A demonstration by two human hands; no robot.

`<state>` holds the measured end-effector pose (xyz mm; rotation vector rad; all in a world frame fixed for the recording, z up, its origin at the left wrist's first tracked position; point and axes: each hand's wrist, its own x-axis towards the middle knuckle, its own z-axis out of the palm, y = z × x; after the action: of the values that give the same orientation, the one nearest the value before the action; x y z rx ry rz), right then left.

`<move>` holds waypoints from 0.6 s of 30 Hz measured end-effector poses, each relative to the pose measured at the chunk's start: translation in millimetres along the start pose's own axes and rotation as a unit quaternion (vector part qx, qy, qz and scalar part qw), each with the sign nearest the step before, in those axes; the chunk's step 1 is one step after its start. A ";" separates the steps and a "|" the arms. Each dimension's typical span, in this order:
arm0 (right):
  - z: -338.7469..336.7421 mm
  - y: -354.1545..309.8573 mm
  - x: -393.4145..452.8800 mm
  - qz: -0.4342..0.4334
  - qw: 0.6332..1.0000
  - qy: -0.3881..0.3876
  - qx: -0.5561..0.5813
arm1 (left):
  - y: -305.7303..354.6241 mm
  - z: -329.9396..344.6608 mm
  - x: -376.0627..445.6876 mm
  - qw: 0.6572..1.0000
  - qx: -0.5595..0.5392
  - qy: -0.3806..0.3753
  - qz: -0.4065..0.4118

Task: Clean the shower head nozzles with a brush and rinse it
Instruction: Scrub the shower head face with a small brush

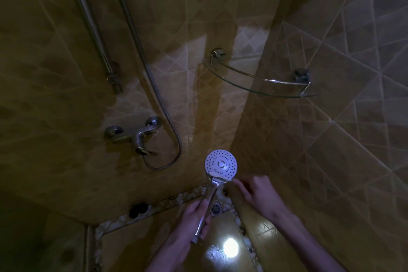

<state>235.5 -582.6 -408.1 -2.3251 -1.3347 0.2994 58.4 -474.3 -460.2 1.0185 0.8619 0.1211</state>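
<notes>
Dimly lit, a person's left hand (194, 218) curled round the chrome handle of the shower head (221, 164), holding its white nozzle face upward above the floor drain (216, 208). The right hand (254, 192) reached to the head's lower rim, fingers bent; whether it pinched anything could not be told. The mixer tap (134, 136) stood on the tiled wall.
</notes>
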 end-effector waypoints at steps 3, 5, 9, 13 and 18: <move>-4.1 6.0 18.5 0.083 0.988 0.058 0.115 | -2.1 -1.5 -2.2 1.000 0.001 -0.004 0.001; -6.8 10.6 27.9 0.150 0.967 0.090 0.184 | -2.0 -1.3 -2.5 1.000 -0.008 -0.002 0.001; 0.5 2.0 9.1 0.056 0.991 0.049 0.108 | 1.7 -0.9 -2.2 1.000 -0.026 0.004 -0.002; 3.8 5.1 4.8 -0.008 0.997 0.050 0.056 | 1.5 -2.2 -5.2 1.000 -0.024 0.006 0.004; -6.8 3.8 34.3 0.092 0.975 0.099 0.177 | -0.1 0.3 -4.5 1.000 -0.013 0.004 -0.001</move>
<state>258.7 -556.6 -402.9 -2.1133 -0.8900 0.3246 55.6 -476.7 -457.7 0.9935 0.8668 0.1335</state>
